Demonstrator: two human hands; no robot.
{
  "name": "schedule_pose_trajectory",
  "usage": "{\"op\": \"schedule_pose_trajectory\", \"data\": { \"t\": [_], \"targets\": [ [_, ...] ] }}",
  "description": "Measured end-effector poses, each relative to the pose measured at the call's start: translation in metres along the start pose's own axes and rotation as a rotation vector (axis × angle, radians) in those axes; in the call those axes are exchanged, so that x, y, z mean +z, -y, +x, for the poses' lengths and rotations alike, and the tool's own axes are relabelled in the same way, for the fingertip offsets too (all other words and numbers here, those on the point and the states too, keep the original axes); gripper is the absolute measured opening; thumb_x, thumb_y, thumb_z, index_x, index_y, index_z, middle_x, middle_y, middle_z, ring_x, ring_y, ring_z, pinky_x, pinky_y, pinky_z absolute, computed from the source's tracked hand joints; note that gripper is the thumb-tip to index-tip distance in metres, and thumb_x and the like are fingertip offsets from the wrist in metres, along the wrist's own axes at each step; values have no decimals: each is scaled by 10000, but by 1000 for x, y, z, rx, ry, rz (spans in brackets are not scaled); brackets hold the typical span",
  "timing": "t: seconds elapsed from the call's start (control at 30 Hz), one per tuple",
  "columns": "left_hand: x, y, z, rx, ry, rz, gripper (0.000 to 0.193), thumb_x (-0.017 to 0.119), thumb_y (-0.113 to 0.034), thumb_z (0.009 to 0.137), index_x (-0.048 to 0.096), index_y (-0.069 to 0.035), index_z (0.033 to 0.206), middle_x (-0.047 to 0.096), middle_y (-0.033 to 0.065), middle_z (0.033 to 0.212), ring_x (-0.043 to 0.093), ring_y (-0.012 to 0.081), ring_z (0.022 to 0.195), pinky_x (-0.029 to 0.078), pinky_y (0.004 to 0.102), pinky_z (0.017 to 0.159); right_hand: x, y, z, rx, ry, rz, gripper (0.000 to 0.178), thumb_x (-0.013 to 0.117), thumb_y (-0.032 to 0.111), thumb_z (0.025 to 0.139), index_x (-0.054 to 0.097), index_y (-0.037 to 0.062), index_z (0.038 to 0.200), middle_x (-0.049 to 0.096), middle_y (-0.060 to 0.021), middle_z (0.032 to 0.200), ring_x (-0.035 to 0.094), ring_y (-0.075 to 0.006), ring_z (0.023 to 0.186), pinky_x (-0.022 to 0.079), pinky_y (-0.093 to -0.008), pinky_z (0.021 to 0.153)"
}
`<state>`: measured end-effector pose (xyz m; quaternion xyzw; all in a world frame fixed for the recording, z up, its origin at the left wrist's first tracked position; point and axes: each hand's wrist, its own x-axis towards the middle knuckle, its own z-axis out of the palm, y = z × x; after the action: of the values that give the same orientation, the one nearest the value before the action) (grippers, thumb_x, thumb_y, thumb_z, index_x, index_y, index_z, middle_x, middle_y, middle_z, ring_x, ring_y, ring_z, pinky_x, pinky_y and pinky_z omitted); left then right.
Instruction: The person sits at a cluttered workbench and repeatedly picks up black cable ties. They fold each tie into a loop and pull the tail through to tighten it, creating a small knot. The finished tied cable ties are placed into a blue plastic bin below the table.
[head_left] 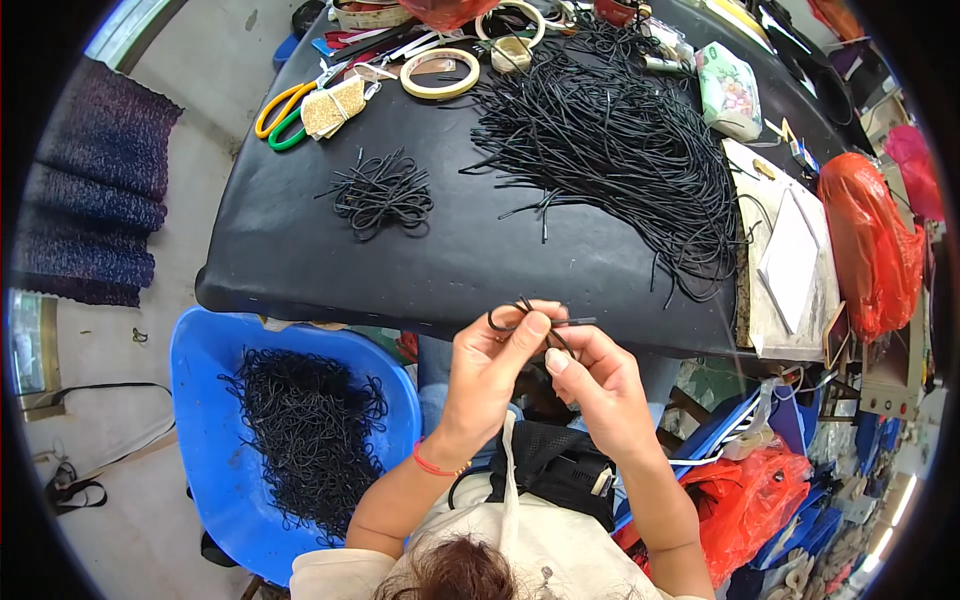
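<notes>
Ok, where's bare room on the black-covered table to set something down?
The table is bare left of and in front of the small looped black cord bundle; a gap separates it from the large black cord heap. Crowded: the back, around the flat cream tape ring, and the right end, under the pale rectangular board.

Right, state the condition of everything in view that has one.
Thin black cord: looped, pinched by left hand and right hand
Large black cord pile: loose, spread out
Small black cord bundle: looped
Blue plastic tub: holding tangled black cords
Scissors with yellow and green handles: opening unclear
Red plastic bag, right edge: bulging
</notes>
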<state>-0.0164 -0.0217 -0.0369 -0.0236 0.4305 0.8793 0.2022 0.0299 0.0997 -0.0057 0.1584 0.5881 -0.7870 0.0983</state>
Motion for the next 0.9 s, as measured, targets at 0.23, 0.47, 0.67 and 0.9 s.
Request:
{"op": "schedule_pose_trajectory", "data": {
  "t": [0.23,0.47,0.67,0.9],
  "targets": [
    [-5,-22,-1,-156,250,206,177,560,-128,896,617,11,989,632,48,871,575,87,745,462,217,653,-10,23,12,-288,-50,-319,236,565,110,884,570,-15,1085,529,-74,1037,548,-90,810,461,-230,686],
    [-1,-21,-8,-209,238,156,193,550,-157,908,630,11,963,619,7,837,540,48,751,452,204,683,-2,11,17,-189,-58,-66,224,506,200,932,586,9,844,539,16,662,474,-31,587,407,-184,512],
    [-1,-19,-10,-264,228,153,203,562,-162,900,629,5,994,631,21,885,559,59,777,462,205,709,-8,10,25,-88,-98,-117,285,497,263,935,573,12,823,520,12,652,452,-31,561,401,-181,507],
    [-2,-1,-3,-141,1,-156,191,574,-139,889,604,-3,1020,635,33,872,596,81,797,486,195,696,-9,12,23,-138,-202,-56,296,490,220,934,504,-23,1101,619,-82,915,587,-110,849,466,-226,723]
  ]
}}
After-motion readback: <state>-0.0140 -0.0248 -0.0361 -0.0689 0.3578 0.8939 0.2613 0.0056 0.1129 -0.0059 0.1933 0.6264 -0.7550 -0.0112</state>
